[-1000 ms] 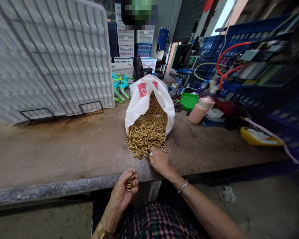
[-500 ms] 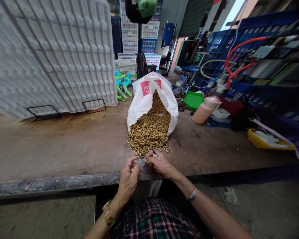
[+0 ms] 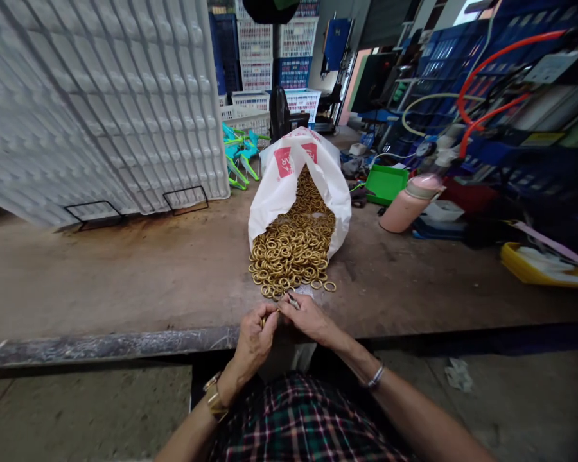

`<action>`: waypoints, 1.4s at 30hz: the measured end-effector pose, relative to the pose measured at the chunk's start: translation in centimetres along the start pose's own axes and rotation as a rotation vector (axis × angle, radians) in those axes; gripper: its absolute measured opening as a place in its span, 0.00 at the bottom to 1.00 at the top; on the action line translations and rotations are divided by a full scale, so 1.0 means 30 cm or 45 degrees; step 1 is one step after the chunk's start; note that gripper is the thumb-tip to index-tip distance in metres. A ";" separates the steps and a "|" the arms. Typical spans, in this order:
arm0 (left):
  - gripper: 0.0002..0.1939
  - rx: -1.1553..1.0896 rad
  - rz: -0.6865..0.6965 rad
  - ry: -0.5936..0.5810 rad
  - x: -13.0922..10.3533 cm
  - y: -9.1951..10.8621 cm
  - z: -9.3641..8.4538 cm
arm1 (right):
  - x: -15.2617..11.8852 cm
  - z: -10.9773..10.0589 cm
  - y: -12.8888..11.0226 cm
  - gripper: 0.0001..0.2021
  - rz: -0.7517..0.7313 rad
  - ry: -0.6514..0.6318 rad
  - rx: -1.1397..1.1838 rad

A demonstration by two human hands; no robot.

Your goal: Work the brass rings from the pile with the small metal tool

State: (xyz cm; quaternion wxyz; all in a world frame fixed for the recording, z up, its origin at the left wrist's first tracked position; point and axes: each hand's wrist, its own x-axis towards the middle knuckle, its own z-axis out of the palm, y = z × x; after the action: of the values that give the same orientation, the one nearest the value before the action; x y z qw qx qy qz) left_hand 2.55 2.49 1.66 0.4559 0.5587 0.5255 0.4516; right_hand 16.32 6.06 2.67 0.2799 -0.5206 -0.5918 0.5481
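Observation:
Near the table's front edge my left hand (image 3: 254,337) is closed, with a brass-coloured ring (image 3: 264,320) partly visible between its fingers. Its fingertips meet those of my right hand (image 3: 313,319). That hand is closed on a small tool with a dark pointed tip (image 3: 293,300); its exact kind is too small to make out. Whatever lies between the touching fingertips is mostly hidden. Just beyond both hands, a heap of brass-coloured rings (image 3: 291,250) spills out of a white plastic bag (image 3: 272,205) with red print lying on its side.
White ribbed plastic panels (image 3: 139,96) stand at left with black wire stands (image 3: 187,199) at their foot. Green and blue hangers (image 3: 241,157) lie behind. At right are a green tray (image 3: 386,184), a pink bottle (image 3: 409,204) and a yellow tray (image 3: 534,273).
My hands have come together, fingertips now touching; they were slightly apart. The ring at my right fingertips is now hidden. The view has shifted a little.

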 end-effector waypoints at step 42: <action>0.13 -0.495 -0.330 -0.095 -0.035 0.022 0.008 | -0.035 0.016 0.052 0.09 -0.477 0.035 -0.939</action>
State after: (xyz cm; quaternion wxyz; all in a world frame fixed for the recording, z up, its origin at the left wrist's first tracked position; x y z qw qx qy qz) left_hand 2.86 1.40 2.24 0.6280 0.4046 0.4788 0.4611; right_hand 16.67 4.70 1.34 0.1773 -0.4767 -0.8292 0.2319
